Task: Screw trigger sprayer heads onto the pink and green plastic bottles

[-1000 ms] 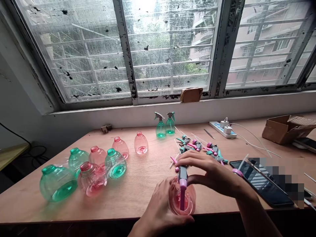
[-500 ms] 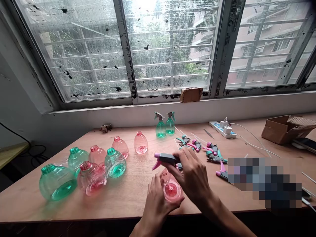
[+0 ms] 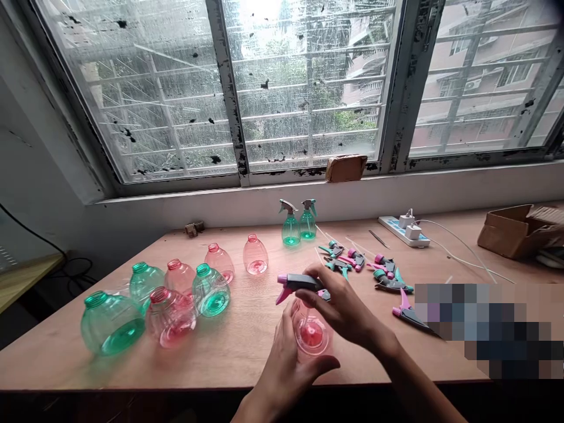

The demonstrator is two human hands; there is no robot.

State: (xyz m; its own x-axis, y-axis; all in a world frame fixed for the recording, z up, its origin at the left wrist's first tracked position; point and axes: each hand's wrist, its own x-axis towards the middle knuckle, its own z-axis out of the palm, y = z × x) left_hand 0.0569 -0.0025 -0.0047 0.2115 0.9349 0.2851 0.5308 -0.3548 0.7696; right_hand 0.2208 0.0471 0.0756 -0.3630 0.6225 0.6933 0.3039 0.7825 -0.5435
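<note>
A clear pink bottle point(image 3: 314, 336) stands in front of me, tilted so that its round base shows. My left hand point(image 3: 288, 352) is around its left side, with the thumb stretched out along the near side. Gripped in my right hand point(image 3: 341, 302) is a grey and pink trigger spray head point(image 3: 299, 283), above the bottle's neck, its nozzle pointing left. A thin tube shows inside the bottle. My right fingers cover the neck, so I cannot tell whether the head sits on it.
Pink and green open bottles point(image 3: 112, 323) stand at the left. Two green bottles with spray heads point(image 3: 291, 230) are near the wall. Several loose spray heads point(image 3: 390, 281) lie at the right. Behind them are a power strip point(image 3: 403, 231) and a cardboard box point(image 3: 504, 232).
The view has shifted slightly. My left thumb has spread away from the pink bottle. My right hand still holds the spray head above the neck, now a little flatter.
</note>
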